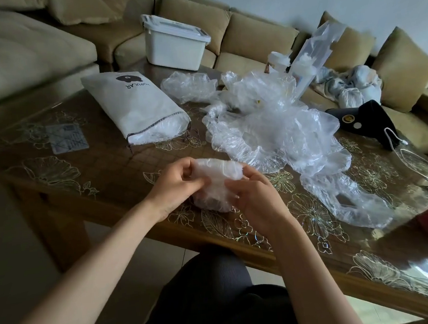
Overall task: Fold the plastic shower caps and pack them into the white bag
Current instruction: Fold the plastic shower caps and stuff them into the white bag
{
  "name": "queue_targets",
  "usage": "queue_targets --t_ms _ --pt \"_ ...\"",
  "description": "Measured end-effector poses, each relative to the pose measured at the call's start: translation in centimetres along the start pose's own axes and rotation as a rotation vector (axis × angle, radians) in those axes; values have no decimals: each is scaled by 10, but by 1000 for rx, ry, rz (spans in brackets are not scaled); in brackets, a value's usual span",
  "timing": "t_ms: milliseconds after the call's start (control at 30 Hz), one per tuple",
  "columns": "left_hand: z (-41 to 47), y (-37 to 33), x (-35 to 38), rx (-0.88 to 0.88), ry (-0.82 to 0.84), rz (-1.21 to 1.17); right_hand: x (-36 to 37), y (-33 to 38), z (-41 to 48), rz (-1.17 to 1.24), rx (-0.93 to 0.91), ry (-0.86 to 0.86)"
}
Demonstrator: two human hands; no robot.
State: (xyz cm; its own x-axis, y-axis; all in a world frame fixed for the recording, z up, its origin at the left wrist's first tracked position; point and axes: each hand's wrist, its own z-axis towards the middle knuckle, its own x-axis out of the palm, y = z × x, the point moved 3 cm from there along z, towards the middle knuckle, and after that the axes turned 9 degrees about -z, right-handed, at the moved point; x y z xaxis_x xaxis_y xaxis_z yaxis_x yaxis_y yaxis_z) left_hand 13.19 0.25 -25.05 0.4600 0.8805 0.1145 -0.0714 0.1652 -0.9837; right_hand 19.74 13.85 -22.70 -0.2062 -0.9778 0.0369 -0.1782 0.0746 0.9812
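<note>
While a loose heap of shower caps [277,127] waits on the counter [109,172], both hands, left [176,186] and right [253,197], pinch one bunched cap [217,177]; the white bag [137,106], mouth facing the person, lies beyond, nearer the left hand

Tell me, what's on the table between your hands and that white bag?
In the head view, nothing: only bare table with its gold flower pattern lies between the hands holding the shower cap and the white bag.
</note>
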Motion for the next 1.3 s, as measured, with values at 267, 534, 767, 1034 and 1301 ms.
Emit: queue_targets --t_ms 267,534,767,1034,1301 --pt "-2 -5 5 -128 86 -193 0 2 -1 -144 -179 -124" --pt "-3 -6 2 -110 112 -247 6 2 3 -325 -424 -258" --pt "-4 -4 6 101 -162 -90 7 18 8 -136 -105 -96" --pt "-6 -3 -19 233 -367 122 30 14 19 -388 -86 -154" --pt "23 -3 -83 333 -223 1153 62 11 62 -310 8 -237"
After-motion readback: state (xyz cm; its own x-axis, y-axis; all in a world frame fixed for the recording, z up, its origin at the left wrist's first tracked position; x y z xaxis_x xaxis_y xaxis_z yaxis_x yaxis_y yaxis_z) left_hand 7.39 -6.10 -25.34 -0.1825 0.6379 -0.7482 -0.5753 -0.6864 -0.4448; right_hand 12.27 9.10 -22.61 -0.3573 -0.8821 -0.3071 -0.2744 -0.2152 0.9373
